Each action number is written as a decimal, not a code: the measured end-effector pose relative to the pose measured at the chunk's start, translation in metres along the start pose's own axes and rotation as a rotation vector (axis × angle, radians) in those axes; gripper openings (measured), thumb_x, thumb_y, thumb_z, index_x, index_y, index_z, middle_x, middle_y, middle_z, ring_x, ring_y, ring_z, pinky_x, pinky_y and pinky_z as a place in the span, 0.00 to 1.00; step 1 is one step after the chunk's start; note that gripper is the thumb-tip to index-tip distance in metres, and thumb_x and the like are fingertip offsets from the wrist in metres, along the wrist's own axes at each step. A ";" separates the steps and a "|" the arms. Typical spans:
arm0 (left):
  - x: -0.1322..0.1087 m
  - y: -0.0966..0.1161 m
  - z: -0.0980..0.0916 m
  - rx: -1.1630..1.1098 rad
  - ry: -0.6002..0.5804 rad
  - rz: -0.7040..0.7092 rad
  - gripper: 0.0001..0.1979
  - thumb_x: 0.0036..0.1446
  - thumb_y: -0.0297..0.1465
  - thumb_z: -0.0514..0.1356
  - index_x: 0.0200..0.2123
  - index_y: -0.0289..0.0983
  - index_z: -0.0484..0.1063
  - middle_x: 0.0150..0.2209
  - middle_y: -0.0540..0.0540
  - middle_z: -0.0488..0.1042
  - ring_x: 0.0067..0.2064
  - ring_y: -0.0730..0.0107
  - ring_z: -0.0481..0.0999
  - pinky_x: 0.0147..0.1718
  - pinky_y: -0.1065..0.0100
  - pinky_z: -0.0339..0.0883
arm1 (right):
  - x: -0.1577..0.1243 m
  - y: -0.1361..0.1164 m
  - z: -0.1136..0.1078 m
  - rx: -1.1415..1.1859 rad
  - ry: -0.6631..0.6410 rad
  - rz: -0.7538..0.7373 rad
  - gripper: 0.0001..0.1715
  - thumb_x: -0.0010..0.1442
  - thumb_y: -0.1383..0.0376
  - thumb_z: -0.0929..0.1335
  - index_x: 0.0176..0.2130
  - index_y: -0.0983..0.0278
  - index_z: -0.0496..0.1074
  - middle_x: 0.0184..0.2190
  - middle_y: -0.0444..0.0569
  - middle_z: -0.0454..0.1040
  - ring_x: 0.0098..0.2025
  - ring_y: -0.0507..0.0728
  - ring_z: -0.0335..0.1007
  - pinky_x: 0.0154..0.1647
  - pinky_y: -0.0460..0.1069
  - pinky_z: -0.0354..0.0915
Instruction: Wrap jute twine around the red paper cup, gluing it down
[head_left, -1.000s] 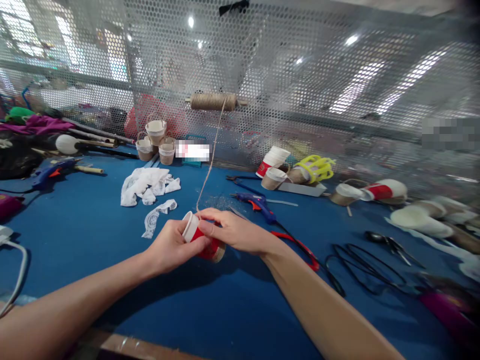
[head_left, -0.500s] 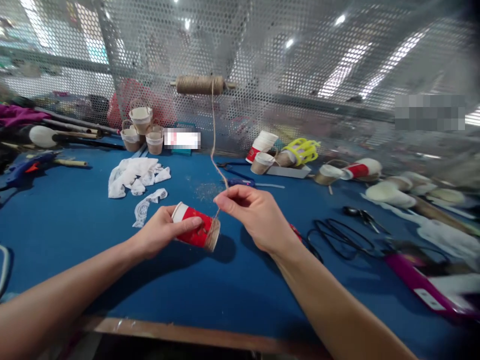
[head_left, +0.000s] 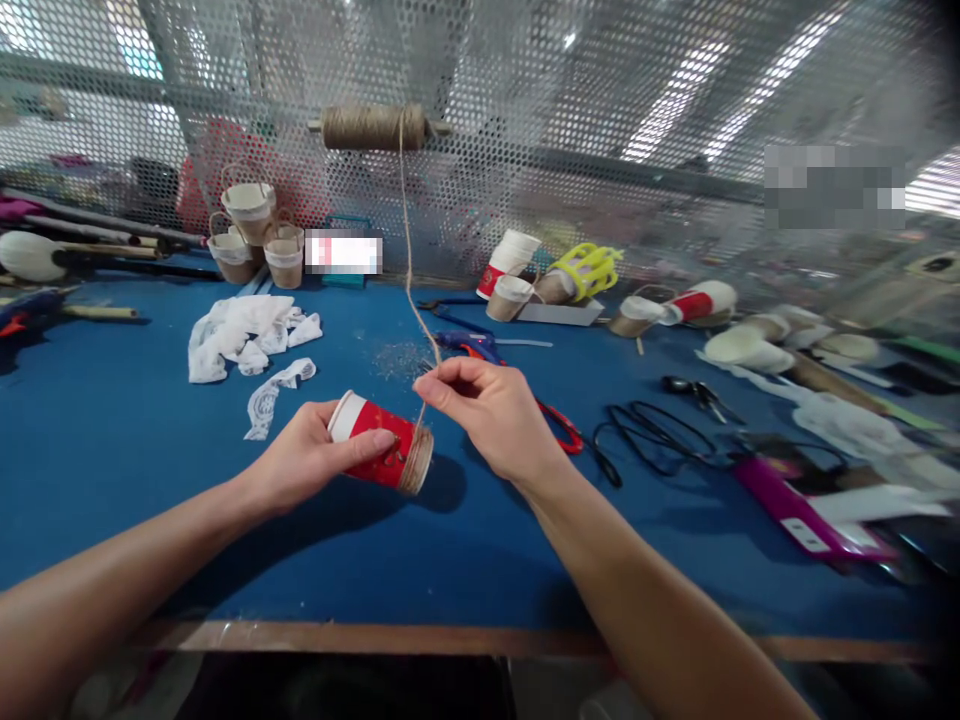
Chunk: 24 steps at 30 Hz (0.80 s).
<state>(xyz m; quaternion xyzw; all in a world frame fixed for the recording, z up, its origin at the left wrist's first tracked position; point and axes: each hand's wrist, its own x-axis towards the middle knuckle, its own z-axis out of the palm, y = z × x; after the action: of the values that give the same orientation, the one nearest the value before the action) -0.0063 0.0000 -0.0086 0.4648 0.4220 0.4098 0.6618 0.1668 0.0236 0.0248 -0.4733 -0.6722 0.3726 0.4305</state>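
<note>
A red and white paper cup (head_left: 375,440) lies on its side in the air, with my left hand (head_left: 307,455) wrapped round its white rim end. Several turns of jute twine (head_left: 417,462) circle the cup's base end. My right hand (head_left: 480,405) pinches the strand just above those turns, thumb against forefinger. From there the strand (head_left: 409,270) runs up to a twine spool (head_left: 371,128) on a rod at the mesh wall. A blue glue gun (head_left: 472,344) lies behind my right hand, and red-handled scissors or pliers (head_left: 564,428) are partly hidden by it.
White lace (head_left: 240,335) lies at left, before twine-covered little buckets (head_left: 283,258). Stacked paper cups (head_left: 511,262) and a yellow plastic cage-like piece (head_left: 589,270) stand at the back. On the right are a black cable (head_left: 652,440), keys (head_left: 697,395) and a purple power strip (head_left: 780,500).
The view has shifted, so everything sits a little further left and higher. The cup has turned slightly in my left hand, and the twine turns look a bit wider. Both hands keep their hold.
</note>
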 end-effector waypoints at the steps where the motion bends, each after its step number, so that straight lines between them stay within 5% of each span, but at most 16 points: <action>1: 0.000 0.000 0.000 -0.006 -0.005 0.005 0.10 0.41 0.33 0.66 0.26 0.33 0.72 0.22 0.51 0.74 0.23 0.78 0.69 0.25 0.76 0.64 | 0.000 0.000 0.000 0.004 -0.001 0.006 0.12 0.48 0.59 0.70 0.24 0.66 0.69 0.21 0.42 0.68 0.24 0.48 0.60 0.27 0.45 0.59; 24: -0.006 0.005 0.003 0.006 0.013 0.122 0.05 0.39 0.27 0.66 0.23 0.32 0.74 0.18 0.52 0.74 0.20 0.80 0.68 0.21 0.79 0.64 | -0.001 0.008 0.004 -0.042 -0.088 0.081 0.12 0.49 0.59 0.69 0.24 0.66 0.69 0.21 0.43 0.67 0.24 0.49 0.59 0.26 0.46 0.58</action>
<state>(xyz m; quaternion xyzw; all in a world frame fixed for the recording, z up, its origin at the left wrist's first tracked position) -0.0058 -0.0057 -0.0023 0.4890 0.3985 0.4511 0.6313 0.1656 0.0250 0.0157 -0.4920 -0.6786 0.3958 0.3751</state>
